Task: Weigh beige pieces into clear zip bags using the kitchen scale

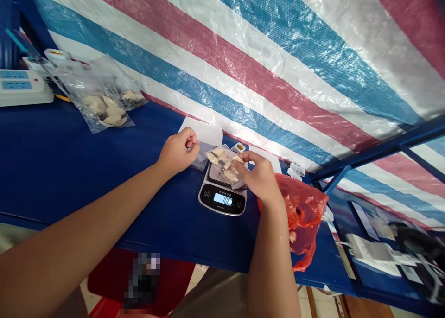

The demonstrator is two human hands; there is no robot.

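A digital kitchen scale sits on the blue table, its lit display showing digits that look like 10.6. On its platform lies a clear plastic bag with several pale, irregular pieces on or in it; I cannot tell which. My right hand reaches over from the right, thumb and fingers pinched on one pale piece. To the left of the scale, my left hand hovers with its fingers curled closed. Beside its fingertips are a clear plastic bag and white paper; whether it grips anything is hidden.
A red plastic bag lies right of the scale. Clear bags of pale pieces and a power strip are at the back left. A small white roll stands behind the scale. Striped sheeting hangs behind the table.
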